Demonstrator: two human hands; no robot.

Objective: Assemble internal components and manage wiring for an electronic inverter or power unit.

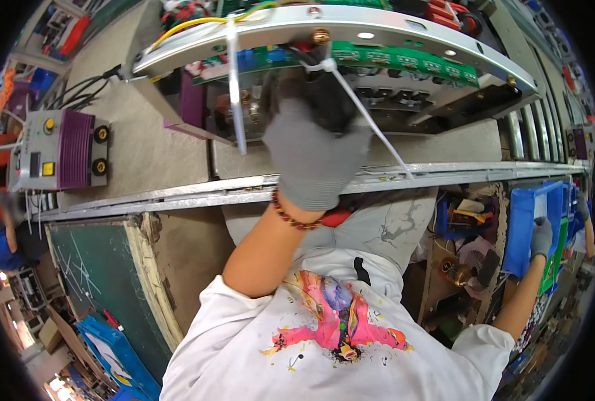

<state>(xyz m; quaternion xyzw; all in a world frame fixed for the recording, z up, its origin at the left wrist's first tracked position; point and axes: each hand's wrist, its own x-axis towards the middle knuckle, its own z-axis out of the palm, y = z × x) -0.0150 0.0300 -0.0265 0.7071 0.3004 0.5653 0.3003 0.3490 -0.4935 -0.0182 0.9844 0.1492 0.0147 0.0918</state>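
Note:
My left hand [314,150], in a grey glove, reaches up into the open front of a metal equipment chassis [404,33]. Its fingers are smeared by motion against dark parts, so I cannot tell what they grip. Close above them, a white cable tie [361,107] loops round dark wires, its long tail hanging down to the right. Another white cable tie [235,87] hangs on the frame beside a yellow wire [190,27]. Off to the right, my gloved right hand [541,239] is at the side of a blue bin [519,237]; its fingertips are hard to make out.
A purple and grey machine [60,150] stands on the bench at left, with black cables [87,93] behind it. Metal rollers [541,134] lie right of the chassis. Below the bench edge is a shelf [468,234] of loose parts. Another person [10,237] is at far left.

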